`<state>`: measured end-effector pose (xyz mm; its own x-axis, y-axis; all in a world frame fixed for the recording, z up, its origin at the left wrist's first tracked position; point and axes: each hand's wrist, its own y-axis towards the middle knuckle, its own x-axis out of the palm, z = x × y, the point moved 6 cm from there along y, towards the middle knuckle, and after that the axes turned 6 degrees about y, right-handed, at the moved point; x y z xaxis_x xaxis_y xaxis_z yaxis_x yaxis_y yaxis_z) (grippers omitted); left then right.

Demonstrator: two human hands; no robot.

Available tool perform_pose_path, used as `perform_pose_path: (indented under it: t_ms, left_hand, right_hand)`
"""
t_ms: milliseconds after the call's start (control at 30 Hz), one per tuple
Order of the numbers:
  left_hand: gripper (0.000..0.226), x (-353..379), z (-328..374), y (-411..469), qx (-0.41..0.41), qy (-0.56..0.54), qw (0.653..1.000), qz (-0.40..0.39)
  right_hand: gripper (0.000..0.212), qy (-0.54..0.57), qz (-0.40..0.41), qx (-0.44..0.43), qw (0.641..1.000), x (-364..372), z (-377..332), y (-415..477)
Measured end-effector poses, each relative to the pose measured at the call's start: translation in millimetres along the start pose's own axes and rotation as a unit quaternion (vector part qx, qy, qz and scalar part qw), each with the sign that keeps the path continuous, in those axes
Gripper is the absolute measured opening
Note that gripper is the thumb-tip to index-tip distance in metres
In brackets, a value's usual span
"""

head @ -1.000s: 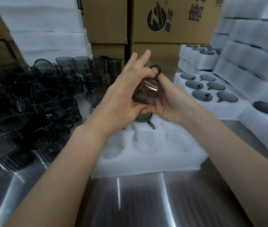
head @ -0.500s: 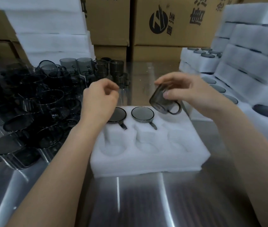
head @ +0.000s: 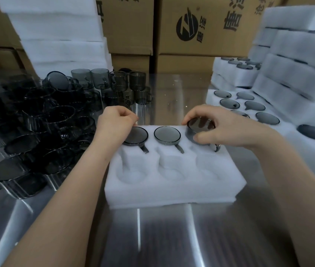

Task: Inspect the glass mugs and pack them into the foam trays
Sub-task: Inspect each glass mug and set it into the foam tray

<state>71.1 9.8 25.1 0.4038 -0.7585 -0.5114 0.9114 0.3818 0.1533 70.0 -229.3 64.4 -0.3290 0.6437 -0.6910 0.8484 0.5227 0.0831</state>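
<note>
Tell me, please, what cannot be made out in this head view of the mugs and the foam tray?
- Head view: the right hand covers part of the gripped mug, so whether it sits fully in the foam tray is unclear.
- The left hand, curled, hides the edge of the left mug; contact unclear.
- The loose mug pile is dark and overlapping: no count.
- Glass flaws: too small.

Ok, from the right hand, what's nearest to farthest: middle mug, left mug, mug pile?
1. Middle mug: centre of the foam tray's back row.
2. Left mug: same row, left end.
3. Mug pile: far left, outside the tray.
</note>
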Motion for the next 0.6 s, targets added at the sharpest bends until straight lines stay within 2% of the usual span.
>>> perform_pose_path:
  t_ms: [100, 200, 300, 400, 500, 600]
  left_hand:
    - [0.017, 0.7, -1.0, 0.6, 0.003, 0.002, 1.000, 0.002]
    - [0.018, 0.7, -1.2, 1.3, 0.005, 0.000, 1.000, 0.008]
    - [0.020, 0.0, -2.4, 1.8, -0.004, -0.006, 1.000, 0.021]
    - [0.021, -9.2, -1.2, 2.2, -0.007, -0.047, 0.996, 0.074]
    - [0.020, -27.6, 5.5, 2.2, 0.033, -0.016, 0.987, 0.159]
    - [0.028, -30.0, 10.7, 8.0, 0.066, 0.027, 0.986, 0.151]
  right_hand:
    - [0.033, -0.032, -0.056, 0.029, 0.997, 12.3, 5.1, -0.7]
    - [0.028, -0.063, -0.106, 0.097, 0.988, 23.5, 13.2, -1.3]
    - [0.051, -0.159, -0.130, 0.110, 0.973, 32.0, 16.6, 2.8]
    - [0.055, -0.203, -0.136, 0.122, 0.962, 34.7, 20.9, 7.0]
    - [0.049, -0.134, -0.107, 0.101, 0.980, 29.8, 20.0, 7.5]
    - [0.041, -0.069, 0.034, 0.061, 0.995, 20.8, 16.4, 13.4]
